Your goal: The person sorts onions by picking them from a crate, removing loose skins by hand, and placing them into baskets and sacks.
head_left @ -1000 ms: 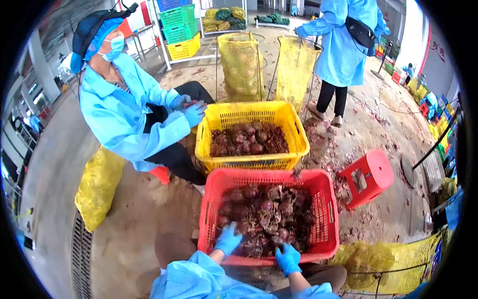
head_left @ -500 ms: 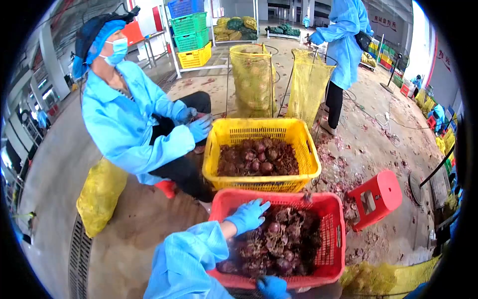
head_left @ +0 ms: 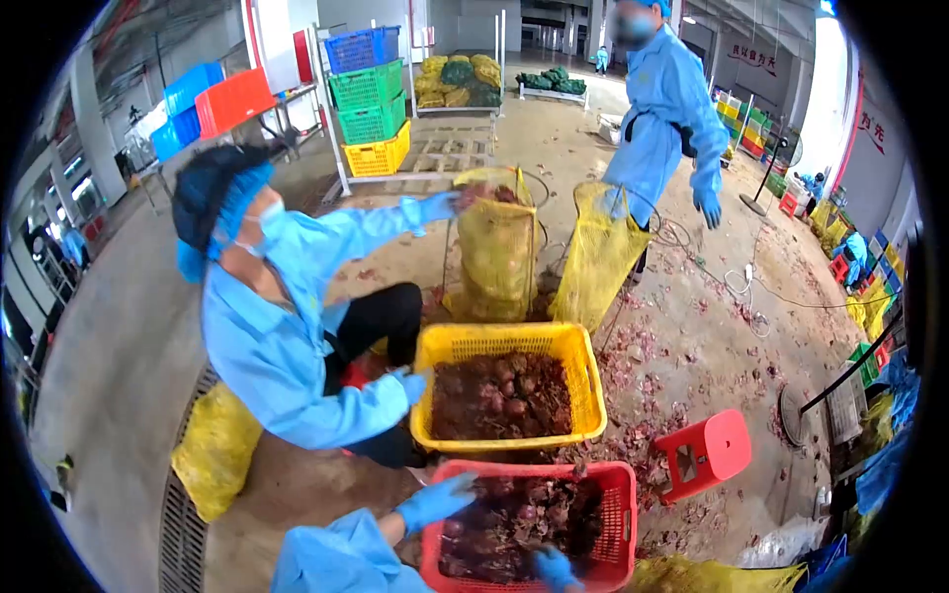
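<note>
A red crate (head_left: 621, 509) stands low in front of me, holding red onions (head_left: 529, 519) with loose, dry skins. My left hand (head_left: 440, 501), in a blue glove, is over the crate's left side with its fingers stretched out and nothing in them. At the crate's near side is my right hand (head_left: 557, 570), also gloved in blue. It is blurred and partly cut off by the frame, so its fingers cannot be made out. Directly beyond, a yellow crate (head_left: 510, 343) holds more red onions (head_left: 509, 387) among dark skins.
A seated co-worker (head_left: 282, 316) at left reaches to a filled yellow net bag (head_left: 496, 257). Behind a second net bag (head_left: 598, 262) stands another person (head_left: 657, 114). A red stool (head_left: 707, 455) is at right, amid scattered skins. A full yellow sack (head_left: 217, 450) lies left.
My view has tilted upward. The seated co-worker's arm now stretches to the net bag. The standing person has turned and lowered an arm. My left hand is nearer the red crate's left edge.
</note>
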Demonstrator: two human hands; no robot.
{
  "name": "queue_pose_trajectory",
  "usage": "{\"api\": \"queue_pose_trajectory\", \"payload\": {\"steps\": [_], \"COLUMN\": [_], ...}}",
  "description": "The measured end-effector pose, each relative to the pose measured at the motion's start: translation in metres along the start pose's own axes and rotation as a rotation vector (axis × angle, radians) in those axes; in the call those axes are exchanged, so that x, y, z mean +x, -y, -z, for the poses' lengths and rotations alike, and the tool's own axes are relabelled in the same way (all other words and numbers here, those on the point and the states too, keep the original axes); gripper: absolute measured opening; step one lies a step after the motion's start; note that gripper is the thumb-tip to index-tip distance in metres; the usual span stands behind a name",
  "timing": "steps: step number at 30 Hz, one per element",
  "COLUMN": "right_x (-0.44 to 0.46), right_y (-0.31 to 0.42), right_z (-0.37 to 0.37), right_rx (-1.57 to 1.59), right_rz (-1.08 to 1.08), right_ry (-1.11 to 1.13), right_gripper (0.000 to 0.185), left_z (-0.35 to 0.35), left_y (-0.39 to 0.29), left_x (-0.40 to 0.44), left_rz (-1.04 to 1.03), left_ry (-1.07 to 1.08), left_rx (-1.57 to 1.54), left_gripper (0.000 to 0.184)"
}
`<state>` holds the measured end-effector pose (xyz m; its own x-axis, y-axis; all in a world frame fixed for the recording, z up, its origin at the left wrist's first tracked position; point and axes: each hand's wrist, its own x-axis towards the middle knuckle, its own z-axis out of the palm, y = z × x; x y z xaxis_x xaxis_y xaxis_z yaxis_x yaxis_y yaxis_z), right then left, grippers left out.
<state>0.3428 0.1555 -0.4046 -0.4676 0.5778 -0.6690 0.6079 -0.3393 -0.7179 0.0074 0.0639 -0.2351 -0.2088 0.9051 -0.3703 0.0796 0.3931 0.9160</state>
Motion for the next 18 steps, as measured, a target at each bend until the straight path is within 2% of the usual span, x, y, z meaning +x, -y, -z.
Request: {"api": "queue_pose_trajectory", "payload": {"steps": [1, 2, 3, 4, 6, 7, 8, 9, 11, 13, 14, 16, 18], "right_x": [-0.020, -0.025, -0.015, -0.057, -0.082, -0.096, -0.109, -0.117, -0.131, -0.170, -0.182, -0.178, -0.169], "right_y": [0.041, 0.058, 0.040, 0.094, 0.100, 0.105, 0.110, 0.109, 0.108, 0.167, 0.190, 0.184, 0.192], "right_z": [0.012, 0.022, 0.027, 0.027, 0.020, 0.014, 0.007, 0.002, -0.018, -0.048, -0.054, -0.053, -0.053], "right_rx": [0.018, -0.313, 0.038, 0.280, 0.503, 0.496, 0.492, 0.359, 0.339, 0.355, 0.372, 0.295, 0.162], "right_rz": [0.148, 0.317, 0.121, -0.028, 0.039, 0.038, 0.039, -0.001, 0.047, 0.010, -0.014, -0.005, 0.154], "right_ry": [-0.045, -0.152, -0.147, -0.195, -0.372, -0.369, -0.366, -0.327, -0.270, -0.205, -0.176, -0.135, -0.137], "right_gripper": [0.028, 0.028, 0.029, 0.026, 0.024, 0.024, 0.024, 0.024, 0.024, 0.025, 0.025, 0.025, 0.026], "left_z": [0.020, 0.042, 0.061, 0.077, 0.110, 0.125, 0.137, 0.149, 0.162, 0.165, 0.165, 0.161, 0.162], "left_y": [0.023, 0.036, -0.014, 0.016, -0.011, -0.008, 0.014, 0.014, 0.021, 0.038, 0.041, 0.046, 0.075], "left_x": [-0.019, -0.039, -0.079, -0.095, -0.146, -0.164, -0.177, -0.195, -0.223, -0.245, -0.249, -0.264, -0.278], "left_rz": [0.049, 0.106, 0.130, 0.179, 0.224, 0.207, 0.241, 0.310, 0.383, 0.458, 0.463, 0.594, 0.656], "left_ry": [-0.020, -0.037, -0.078, -0.154, -0.240, -0.286, -0.332, -0.385, -0.429, -0.571, -0.565, -0.576, -0.541], "left_rx": [-0.030, -0.059, -0.094, -0.127, -0.310, -0.237, -0.361, -0.377, -0.401, -0.594, -0.599, -0.577, -0.602], "left_gripper": [0.056, 0.054, 0.051, 0.052, 0.051, 0.051, 0.048, 0.045, 0.042, 0.036, 0.036, 0.028, 0.029]}}
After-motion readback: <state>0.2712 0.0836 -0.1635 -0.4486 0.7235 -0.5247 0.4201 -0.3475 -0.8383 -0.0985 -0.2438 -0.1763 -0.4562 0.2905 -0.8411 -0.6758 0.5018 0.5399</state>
